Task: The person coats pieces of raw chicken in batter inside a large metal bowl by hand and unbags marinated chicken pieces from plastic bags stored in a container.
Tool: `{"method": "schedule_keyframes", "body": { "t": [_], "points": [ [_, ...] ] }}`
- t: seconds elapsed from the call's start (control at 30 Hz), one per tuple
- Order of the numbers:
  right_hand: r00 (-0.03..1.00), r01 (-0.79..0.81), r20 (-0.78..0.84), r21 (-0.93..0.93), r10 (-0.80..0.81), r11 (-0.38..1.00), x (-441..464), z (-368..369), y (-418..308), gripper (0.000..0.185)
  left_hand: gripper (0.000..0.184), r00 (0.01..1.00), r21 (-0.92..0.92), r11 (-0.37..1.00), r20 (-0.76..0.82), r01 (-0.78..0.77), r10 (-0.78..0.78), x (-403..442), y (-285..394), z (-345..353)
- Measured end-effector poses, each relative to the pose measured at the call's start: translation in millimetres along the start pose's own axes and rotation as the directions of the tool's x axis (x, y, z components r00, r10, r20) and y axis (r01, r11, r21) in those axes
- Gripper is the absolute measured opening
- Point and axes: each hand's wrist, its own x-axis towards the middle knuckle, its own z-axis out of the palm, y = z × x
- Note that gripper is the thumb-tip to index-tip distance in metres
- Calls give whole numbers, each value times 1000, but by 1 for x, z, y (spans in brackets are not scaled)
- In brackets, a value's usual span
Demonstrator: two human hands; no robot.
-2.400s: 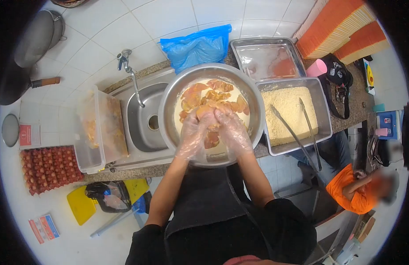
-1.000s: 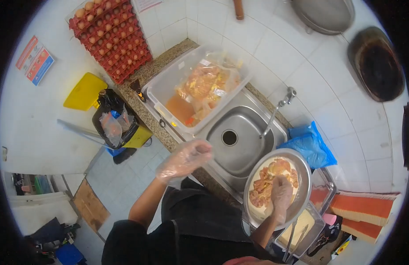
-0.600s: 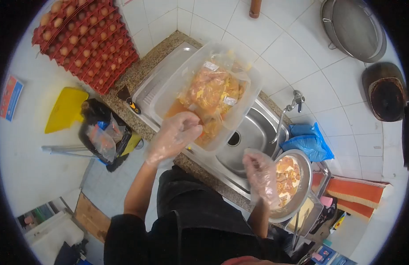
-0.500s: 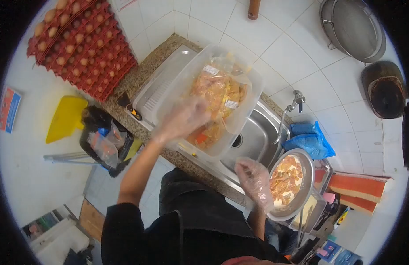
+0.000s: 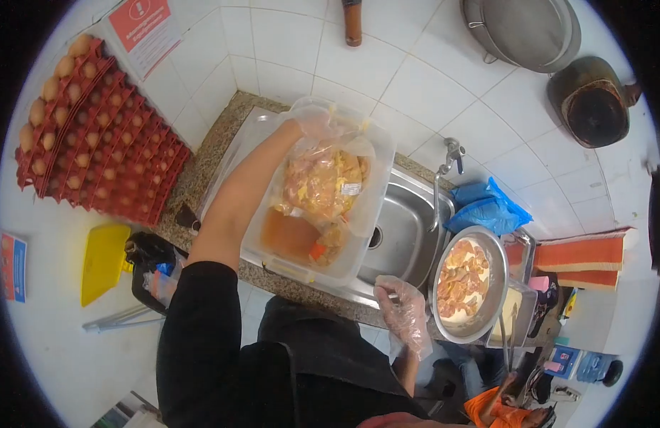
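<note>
Left fingers (image 5: 316,124): laid at top of bag (image 5: 319,182); grip cannot be told.
Right fingers (image 5: 396,285): half curled, released, placed near bowl (image 5: 498,287).

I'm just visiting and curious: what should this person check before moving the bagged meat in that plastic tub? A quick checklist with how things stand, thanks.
1. Right hand gloved: ok, clear plastic covers it.
2. Left hand firmly gripping the bagged meat: cannot tell; it is at the tub's far end, fingers indistinct.
3. Bag fully closed: cannot tell from this view.
4. Plastic tub free of loose liquid: not ok; orange-brown liquid pools at its near end.
5. Metal bowl the right way up: ok, with pieces in pale liquid.
</note>
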Motion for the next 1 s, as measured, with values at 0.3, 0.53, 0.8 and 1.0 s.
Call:
{"method": "schedule_keyframes", "body": {
  "t": [0.3, 0.53, 0.8, 1.0],
  "points": [
    [995, 62, 75, 55, -66, 997, 27, -4, -1, 21, 49, 958, -332, 935, -285, -126, 28, -64, 26, -6],
    [944, 287, 78, 286, -321, 914, 136, 19, -73, 33, 52, 952, -451, 884, -306, -123, -23, -120, 84, -71],
    [817, 491, 317, 57, -482, 869, 237, 107, -77, 37, 55, 952, -400, 913, -241, 82, -191, -143, 88, -64],
    [824, 459, 189, 330, -534, 825, 229, 116, -55, 29, 51, 934, -257, 963, -319, 81, -163, -175, 109, -85]
  ]
}}
